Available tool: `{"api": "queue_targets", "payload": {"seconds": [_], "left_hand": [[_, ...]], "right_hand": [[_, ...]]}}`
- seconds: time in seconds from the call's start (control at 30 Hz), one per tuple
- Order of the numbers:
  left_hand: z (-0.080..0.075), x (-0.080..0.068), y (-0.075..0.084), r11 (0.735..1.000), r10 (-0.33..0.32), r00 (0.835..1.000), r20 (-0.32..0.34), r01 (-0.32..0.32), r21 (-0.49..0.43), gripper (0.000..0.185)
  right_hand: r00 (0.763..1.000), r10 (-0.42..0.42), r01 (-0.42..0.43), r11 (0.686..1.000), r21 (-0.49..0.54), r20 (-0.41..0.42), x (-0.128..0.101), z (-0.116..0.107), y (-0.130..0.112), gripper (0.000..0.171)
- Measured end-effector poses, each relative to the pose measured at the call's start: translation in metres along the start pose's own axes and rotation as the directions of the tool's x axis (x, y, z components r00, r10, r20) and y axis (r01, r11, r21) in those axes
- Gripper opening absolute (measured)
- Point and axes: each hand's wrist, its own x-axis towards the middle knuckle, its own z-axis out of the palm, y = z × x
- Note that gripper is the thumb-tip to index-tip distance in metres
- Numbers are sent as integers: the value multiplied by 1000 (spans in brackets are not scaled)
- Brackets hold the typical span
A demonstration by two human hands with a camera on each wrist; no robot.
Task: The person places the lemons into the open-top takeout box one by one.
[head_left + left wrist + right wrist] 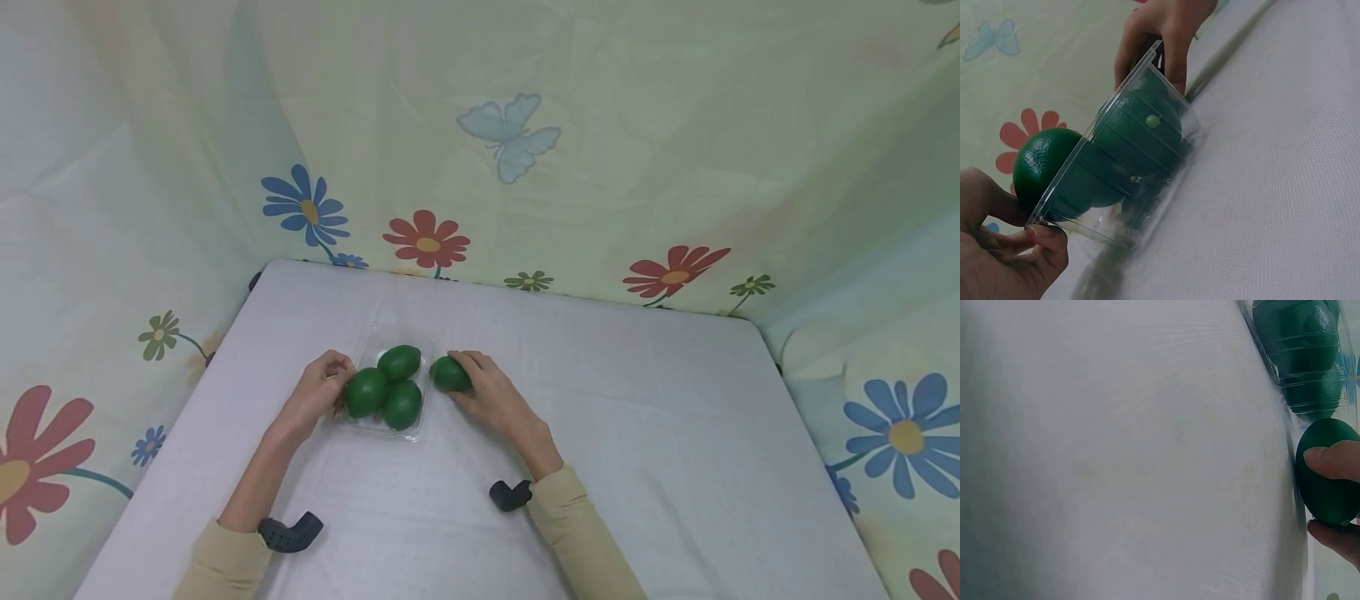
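A clear plastic container (411,436) on the table holds several green limes, one lime (367,392) heaped above its rim at the left. My left hand (318,392) is at the container's left side. In the left wrist view, the thumb and fingers of that hand (1007,250) pinch the rim of the box, close under the heaped lime (1047,165). Just right of the container, my right hand (491,398) grips another lime (450,374). The right wrist view shows this lime (1329,481) low over the cloth, with the thumb across its side.
White cloth covers the table (637,433). A flowered curtain (585,200) hangs behind it and along both sides. Dark curved devices are worn at the left wrist (291,532) and the right wrist (511,496).
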Motion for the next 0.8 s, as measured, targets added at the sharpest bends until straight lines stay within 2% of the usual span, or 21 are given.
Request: {"api": "queue_targets", "payload": {"seconds": [0.4,0.67,0.8], "left_hand": [[0,0,-1,1000,-9,1000,5,9,-6,28],[0,0,-1,1000,-17,1000,8,17,-12,28],[0,0,-2,1000,-16,1000,9,17,-12,28]], "right_hand": [[999,-15,15,1000,-14,-45,0,-9,-2,62],[1000,-13,12,999,-50,-28,-1,-13,-2,61],[999,2,-5,999,-52,-45,-3,-17,1,61]]}}
